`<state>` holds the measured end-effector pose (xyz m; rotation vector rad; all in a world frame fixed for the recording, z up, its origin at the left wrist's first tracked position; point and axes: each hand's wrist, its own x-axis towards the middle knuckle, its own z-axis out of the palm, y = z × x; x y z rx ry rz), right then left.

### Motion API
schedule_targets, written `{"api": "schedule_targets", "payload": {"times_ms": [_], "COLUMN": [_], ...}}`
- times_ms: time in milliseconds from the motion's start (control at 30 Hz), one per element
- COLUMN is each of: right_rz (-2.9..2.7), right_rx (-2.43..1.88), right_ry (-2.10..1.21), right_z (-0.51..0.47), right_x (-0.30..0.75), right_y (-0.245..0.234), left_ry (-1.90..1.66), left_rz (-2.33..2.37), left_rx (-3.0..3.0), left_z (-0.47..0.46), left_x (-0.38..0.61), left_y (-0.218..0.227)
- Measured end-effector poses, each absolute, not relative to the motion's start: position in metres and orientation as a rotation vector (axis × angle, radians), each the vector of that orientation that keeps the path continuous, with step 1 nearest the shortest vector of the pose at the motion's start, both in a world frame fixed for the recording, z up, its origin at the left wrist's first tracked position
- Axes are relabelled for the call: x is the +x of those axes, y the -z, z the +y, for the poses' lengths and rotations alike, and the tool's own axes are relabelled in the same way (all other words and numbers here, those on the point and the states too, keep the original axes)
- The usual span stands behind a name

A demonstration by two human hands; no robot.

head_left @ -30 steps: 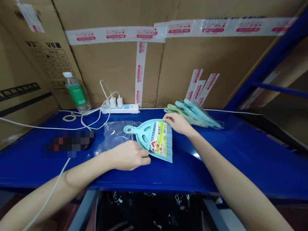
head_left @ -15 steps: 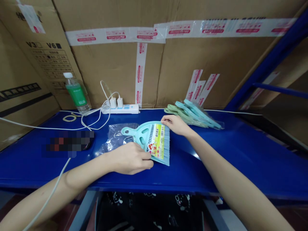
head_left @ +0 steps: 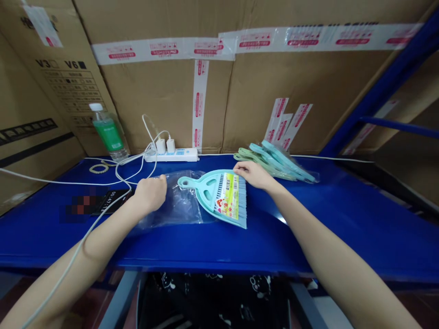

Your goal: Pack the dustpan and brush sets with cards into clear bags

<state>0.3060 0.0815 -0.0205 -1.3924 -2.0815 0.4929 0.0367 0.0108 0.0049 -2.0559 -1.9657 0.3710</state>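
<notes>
A light-blue dustpan (head_left: 203, 192) lies flat on the blue table, its looped handle pointing left. Nested in it is a small brush (head_left: 242, 201) with grey-blue bristles, wrapped by a yellow and white printed label (head_left: 229, 194). My right hand (head_left: 253, 174) pinches the dustpan set at its far right corner. On the left, my left hand (head_left: 150, 194) is closed on the edge of a clear plastic bag (head_left: 181, 205). The bag spreads out beneath the dustpan's handle; the left fingertips are partly hidden.
Several blue and green dustpan sets in clear wrap (head_left: 274, 162) lie at the back right. A power strip (head_left: 171, 155) with white plugs and cables, a green-labelled bottle (head_left: 109, 135) and a dark phone (head_left: 111, 201) are at the left. Cardboard (head_left: 164, 100) walls the back.
My left hand has left the dustpan's near edge and moved left to the bag, which now lies flatter. The dustpan has shifted slightly right and away, with my right hand still at its corner.
</notes>
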Motion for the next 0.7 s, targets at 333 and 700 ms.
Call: {"api": "schedule_targets", "payload": {"times_ms": [333,700], "right_rz": [-2.108,-2.139], "right_rx": [-1.379,-1.323], "right_ry": [-0.522,-0.551], "right_z": [0.077,0.077], "right_x": [0.301,0.299], "right_y": [0.019,0.021], "left_ry": [-0.272,-0.140], "left_rz": [-1.844,-1.830], "left_rx": [-2.209,-2.264], "left_z": [0.008,0.008], "left_x": [0.048,0.050], "left_y": [-0.006,-0.009]}}
